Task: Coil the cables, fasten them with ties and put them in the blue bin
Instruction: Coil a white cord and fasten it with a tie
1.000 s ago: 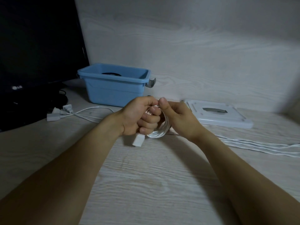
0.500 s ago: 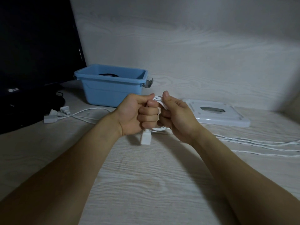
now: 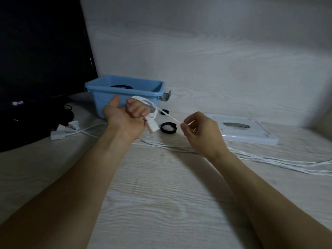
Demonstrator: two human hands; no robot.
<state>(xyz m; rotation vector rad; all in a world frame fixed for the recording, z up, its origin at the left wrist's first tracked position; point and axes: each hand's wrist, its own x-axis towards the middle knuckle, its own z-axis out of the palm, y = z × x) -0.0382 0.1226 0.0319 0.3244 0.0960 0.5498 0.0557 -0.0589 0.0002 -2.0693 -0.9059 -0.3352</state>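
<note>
Pale wood makes the tabletop [image 3: 161, 203] and the wall behind. At 11 o'clock sits the blue bin [image 3: 115, 101]. The left hand [image 3: 127, 117] is palm up in front of it, fingers curled round loops of the white cable [image 3: 152, 109], thumb sticking out; a white plug [image 3: 152, 125] hangs below. The right hand [image 3: 199, 132] pinches the same cable with thumb and finger, pulled tight between both hands. A black tie [image 3: 168, 128] lies between them. More cables [image 3: 269, 159] trail to 3 o'clock.
</note>
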